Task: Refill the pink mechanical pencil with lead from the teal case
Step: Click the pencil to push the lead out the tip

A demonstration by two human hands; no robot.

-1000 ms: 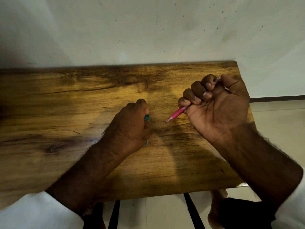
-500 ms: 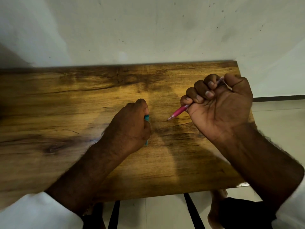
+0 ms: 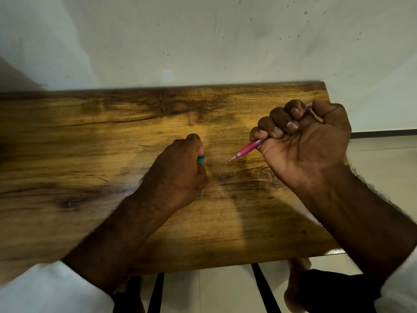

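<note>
My right hand (image 3: 306, 141) is closed in a fist around the pink mechanical pencil (image 3: 247, 150), held above the wooden table (image 3: 90, 136). The pencil's metal tip points down and left, and its clear top end sticks out by my thumb. My left hand (image 3: 178, 170) rests on the table's middle, wrapped over the teal case (image 3: 201, 160). Only a teal sliver shows at the fingertips and another below the palm. Tip and case are a short gap apart.
The table stands against a pale, speckled wall (image 3: 203, 37). Its right edge ends just past my right hand, with tiled floor (image 3: 383, 168) beyond. Black table legs (image 3: 155, 294) and a bare foot (image 3: 295, 288) show below the near edge.
My right hand with the pencil has drifted slightly right and up, away from the case. My left hand has stayed on the case.
</note>
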